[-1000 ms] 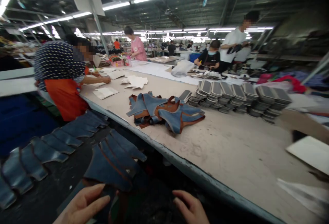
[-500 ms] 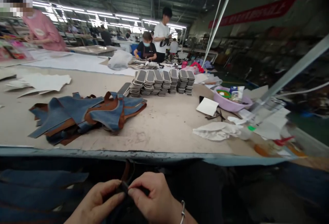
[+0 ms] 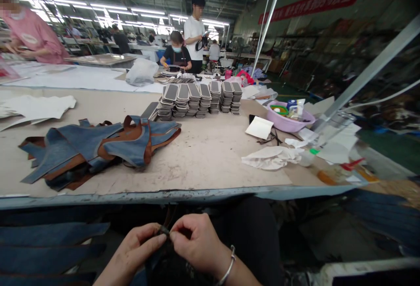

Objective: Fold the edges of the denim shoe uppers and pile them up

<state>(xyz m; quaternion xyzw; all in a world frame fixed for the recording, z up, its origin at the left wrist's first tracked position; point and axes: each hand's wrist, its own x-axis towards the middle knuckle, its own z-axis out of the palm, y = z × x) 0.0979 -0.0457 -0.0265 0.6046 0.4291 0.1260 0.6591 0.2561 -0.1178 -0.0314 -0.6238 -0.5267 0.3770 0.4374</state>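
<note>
Below the table's front edge, my left hand (image 3: 136, 247) and my right hand (image 3: 196, 241) meet, each closed in a pinch. Between their fingertips is a small dark leather strip (image 3: 164, 231), its far end brownish and hanging away from me. Its exact shape is hard to make out against the dark background. On the table ahead lies a heap of blue leather pieces (image 3: 72, 143) with brown undersides. Several more blue leather strips (image 3: 49, 233) lie low at my left.
Stacks of grey, pale-edged panels (image 3: 200, 97) stand mid-table. A purple basin (image 3: 288, 121), crumpled white cloth (image 3: 272, 158) and a bottle with a red nozzle (image 3: 337, 172) are at the right. A metal pole (image 3: 370, 75) slants there. Several people work beyond, one in a pink top (image 3: 36, 36).
The camera view has shifted, so the table things appear further left and slightly higher. My hands stay pinched together on the strip, a little further right in view.
</note>
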